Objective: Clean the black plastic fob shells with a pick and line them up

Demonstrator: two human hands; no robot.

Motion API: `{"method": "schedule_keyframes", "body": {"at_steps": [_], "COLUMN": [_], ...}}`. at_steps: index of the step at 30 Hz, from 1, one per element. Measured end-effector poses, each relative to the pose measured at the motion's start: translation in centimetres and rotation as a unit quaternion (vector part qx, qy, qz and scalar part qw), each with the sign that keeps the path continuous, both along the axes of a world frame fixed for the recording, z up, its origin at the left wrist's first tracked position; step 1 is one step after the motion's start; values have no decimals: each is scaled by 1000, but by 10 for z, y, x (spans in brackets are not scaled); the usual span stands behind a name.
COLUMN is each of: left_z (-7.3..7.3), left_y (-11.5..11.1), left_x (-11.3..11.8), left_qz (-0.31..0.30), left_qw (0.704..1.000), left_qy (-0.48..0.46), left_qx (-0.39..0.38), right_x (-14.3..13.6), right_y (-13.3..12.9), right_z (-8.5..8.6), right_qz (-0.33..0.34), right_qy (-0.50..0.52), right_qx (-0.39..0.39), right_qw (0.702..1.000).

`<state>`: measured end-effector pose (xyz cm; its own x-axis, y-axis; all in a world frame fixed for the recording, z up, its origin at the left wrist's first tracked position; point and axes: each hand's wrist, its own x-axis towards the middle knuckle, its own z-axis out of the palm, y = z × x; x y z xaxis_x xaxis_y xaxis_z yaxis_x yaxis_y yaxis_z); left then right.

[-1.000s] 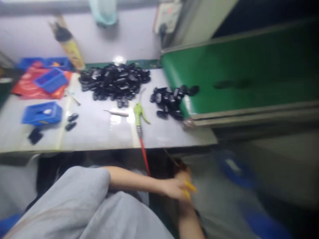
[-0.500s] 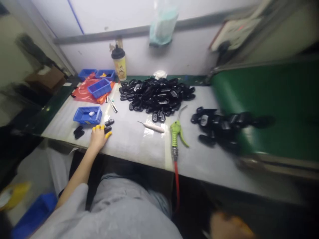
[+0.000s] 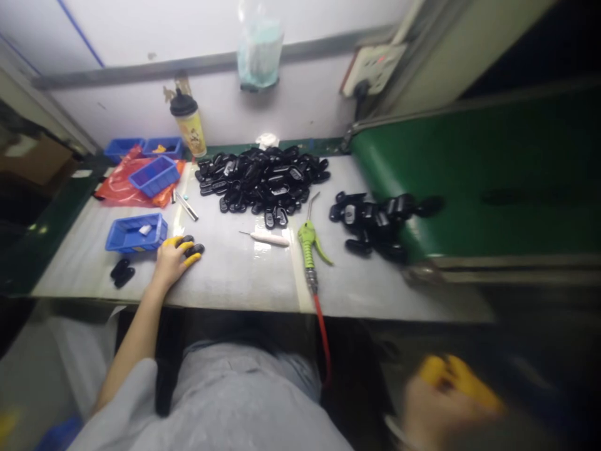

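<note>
My left hand (image 3: 169, 263), with yellow covers on its fingertips, closes its fingers and thumb around black key fobs (image 3: 193, 250) on the worktable. Part of these fobs is hidden under the fingers. Beside that hand stands a blue tray (image 3: 136, 233) with a small white piece in it, and loose dark fobs (image 3: 123, 274) lie just in front of the tray. Off the table's front edge at lower right, my right hand (image 3: 444, 401) is blurred, its yellow-covered fingers curled in. Something dark shows between them, too smeared to name.
A large heap of black key fobs (image 3: 263, 178) covers the back middle. More fobs (image 3: 375, 222) spill off the green conveyor belt (image 3: 493, 207). A green air blow gun (image 3: 307, 247) with a red hose and a pale-handled pick (image 3: 270, 238) lie centrally. A lidded cup (image 3: 191, 131) stands behind.
The view has swung right, so the table things sit further left. My left hand has moved onto the fobs beside it. My right hand has come up further into view.
</note>
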<state>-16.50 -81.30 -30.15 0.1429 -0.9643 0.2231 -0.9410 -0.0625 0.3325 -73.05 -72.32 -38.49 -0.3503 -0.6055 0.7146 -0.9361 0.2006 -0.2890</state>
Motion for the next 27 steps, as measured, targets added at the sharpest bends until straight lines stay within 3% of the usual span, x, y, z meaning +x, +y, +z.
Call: {"method": "schedule_keyframes", "body": {"at_steps": [2,4,5,7,9,10,12,14,17,20,25,26,27], "left_z": [5,12,16,24,32,35,41,44,47,50,61,62,63], "left_y": [4,10,14,22,31,34,38,40,39,39,39,39,37], "left_x": [-13,-37,-53,-88,-123,-138,-164,-183,-204,-223,-260,-269,-279], "left_qz": [16,36,43,33,17,8,-6,-16,-23,-39,-94,-108,-123], "left_qw": [993,944,891,729,579,523,442,388,340,329,369,385,404], "left_qy": [116,326,452,681,805,838,874,890,896,884,823,802,776], "left_qx": [-24,-31,-16,58,127,156,200,240,283,328,421,444,468], "right_x": [11,25,33,52,72,83,104,125,149,161,152,145,136], "right_y": [-1,-3,-4,-8,-10,-9,-8,-7,-14,-29,-43,-42,-40], "right_z": [11,26,34,51,63,68,74,78,88,100,112,113,112], "right_qz": [8,28,40,72,126,158,224,285,358,398,396,390,380], "right_qy": [3,8,8,-11,-57,-94,-192,-308,-449,-549,-709,-725,-731], "right_qx": [-5,-10,-14,-23,-19,-9,20,55,104,145,161,158,148], "right_qw": [1000,1000,999,997,990,983,955,906,812,721,560,545,548]}}
